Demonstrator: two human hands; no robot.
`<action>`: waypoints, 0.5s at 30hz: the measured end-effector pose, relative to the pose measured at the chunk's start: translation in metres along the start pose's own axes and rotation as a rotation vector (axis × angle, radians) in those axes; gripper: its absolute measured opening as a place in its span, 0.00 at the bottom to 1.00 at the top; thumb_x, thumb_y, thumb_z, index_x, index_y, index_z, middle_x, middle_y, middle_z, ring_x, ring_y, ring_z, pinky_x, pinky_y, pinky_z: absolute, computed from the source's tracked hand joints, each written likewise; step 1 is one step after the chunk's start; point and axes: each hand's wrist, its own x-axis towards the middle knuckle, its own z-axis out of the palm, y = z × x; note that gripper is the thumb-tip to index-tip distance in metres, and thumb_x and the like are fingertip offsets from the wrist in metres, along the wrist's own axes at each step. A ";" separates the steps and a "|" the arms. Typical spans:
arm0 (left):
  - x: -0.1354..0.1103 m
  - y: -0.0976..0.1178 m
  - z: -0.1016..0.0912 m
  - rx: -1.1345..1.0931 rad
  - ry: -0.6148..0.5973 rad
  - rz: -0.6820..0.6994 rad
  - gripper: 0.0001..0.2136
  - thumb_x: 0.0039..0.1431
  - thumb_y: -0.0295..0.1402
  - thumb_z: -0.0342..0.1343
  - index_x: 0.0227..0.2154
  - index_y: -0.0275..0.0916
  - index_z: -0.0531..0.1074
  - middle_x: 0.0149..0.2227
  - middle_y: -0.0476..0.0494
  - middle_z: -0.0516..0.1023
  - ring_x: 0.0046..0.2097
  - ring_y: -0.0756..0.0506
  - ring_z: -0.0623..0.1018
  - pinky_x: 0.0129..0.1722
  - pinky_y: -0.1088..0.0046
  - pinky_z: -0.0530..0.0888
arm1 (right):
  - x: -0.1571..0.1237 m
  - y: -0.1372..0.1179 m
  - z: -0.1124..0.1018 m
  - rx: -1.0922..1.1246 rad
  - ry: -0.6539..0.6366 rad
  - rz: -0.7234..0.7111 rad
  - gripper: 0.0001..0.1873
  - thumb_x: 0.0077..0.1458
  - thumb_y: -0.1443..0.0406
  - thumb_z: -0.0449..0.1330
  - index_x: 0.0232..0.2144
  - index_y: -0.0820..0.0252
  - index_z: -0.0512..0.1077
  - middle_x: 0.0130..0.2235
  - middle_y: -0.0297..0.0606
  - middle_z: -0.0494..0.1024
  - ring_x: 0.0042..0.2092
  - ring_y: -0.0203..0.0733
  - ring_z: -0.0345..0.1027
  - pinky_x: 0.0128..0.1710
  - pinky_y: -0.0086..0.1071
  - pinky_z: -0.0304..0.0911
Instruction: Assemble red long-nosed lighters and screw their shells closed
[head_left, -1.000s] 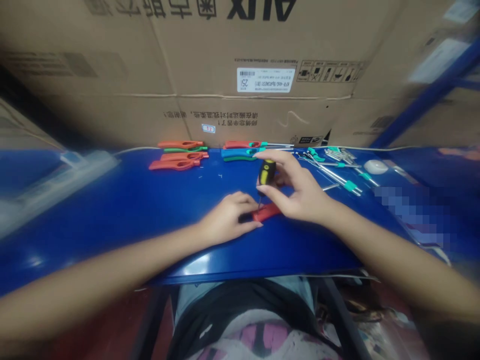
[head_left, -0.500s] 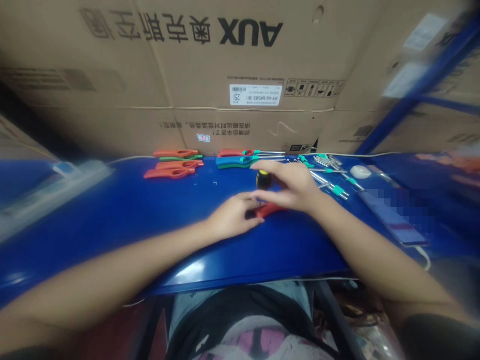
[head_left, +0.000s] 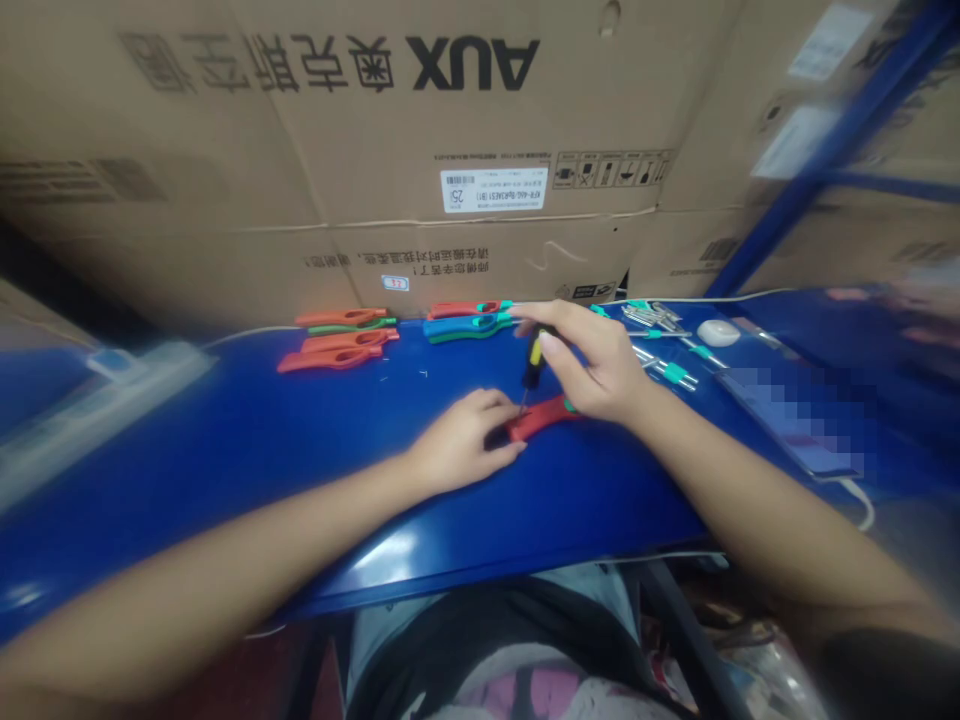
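Observation:
A red lighter body [head_left: 546,414] lies on the blue table, a bit of green showing near its right end. The fingers of my left hand [head_left: 461,445] are closed around its left end. Above it stands a black and yellow screwdriver [head_left: 533,362], slightly tilted, its thin shaft pointing down at the lighter body near my left fingertips. My right hand [head_left: 604,365] grips the screwdriver's handle between thumb and fingers. Whether the tip sits on a screw is too small to tell.
Orange and green lighter handles [head_left: 337,350] lie at the back left, with red and blue lighters [head_left: 465,325] beside them. Metal tubes with green parts [head_left: 667,365], a white round object [head_left: 718,333] and a phone [head_left: 787,420] are on the right. Cardboard [head_left: 337,180] walls the back.
My right hand has shifted slightly right and turned, so more of the screwdriver and the red lighter body shows. My left hand keeps its hold. The view has moved a little.

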 end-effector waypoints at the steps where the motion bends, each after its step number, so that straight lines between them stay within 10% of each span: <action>1: 0.000 0.000 0.000 0.005 -0.003 0.004 0.16 0.63 0.35 0.60 0.51 0.37 0.76 0.48 0.37 0.77 0.50 0.39 0.76 0.55 0.57 0.75 | 0.001 0.000 -0.002 0.087 -0.062 0.033 0.19 0.70 0.64 0.48 0.59 0.56 0.68 0.50 0.42 0.80 0.31 0.34 0.74 0.37 0.32 0.73; 8: 0.000 -0.001 0.001 -0.015 -0.006 -0.004 0.17 0.63 0.36 0.60 0.53 0.37 0.75 0.46 0.39 0.76 0.49 0.40 0.76 0.54 0.57 0.75 | 0.002 0.001 -0.003 -0.063 0.068 -0.071 0.12 0.63 0.58 0.62 0.45 0.58 0.75 0.39 0.40 0.81 0.34 0.40 0.74 0.41 0.35 0.72; 15: 0.000 -0.001 0.000 -0.011 -0.014 0.011 0.17 0.64 0.36 0.58 0.53 0.36 0.75 0.48 0.38 0.76 0.50 0.40 0.76 0.55 0.57 0.74 | -0.001 0.002 0.008 0.269 -0.048 0.091 0.19 0.73 0.58 0.46 0.58 0.58 0.67 0.42 0.39 0.79 0.31 0.33 0.72 0.33 0.29 0.71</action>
